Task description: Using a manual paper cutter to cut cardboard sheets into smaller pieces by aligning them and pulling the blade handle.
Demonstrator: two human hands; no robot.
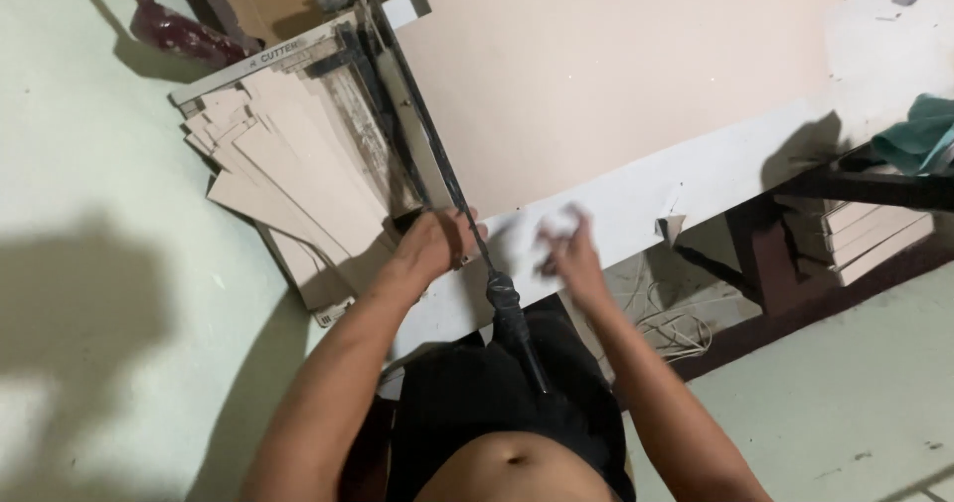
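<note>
A lever-arm paper cutter (393,94) lies on the table, its long blade arm (437,154) running down to a black handle (517,323) near my body. My left hand (432,244) rests at the near end of the cutter base, fingers curled beside the blade arm. My right hand (568,249) is blurred just right of the arm, over the white table edge (696,179), and seems to hold a small pale piece. A large beige sheet (616,65) covers the table to the right of the blade. Several cut beige strips (288,164) are piled left of the cutter.
A teal cloth (919,134) lies on a dark frame at the far right, with stacked pale boards (874,234) beneath. Loose cords (671,328) lie on the floor under the table. A dark red object (174,25) stands at top left on the pale green floor.
</note>
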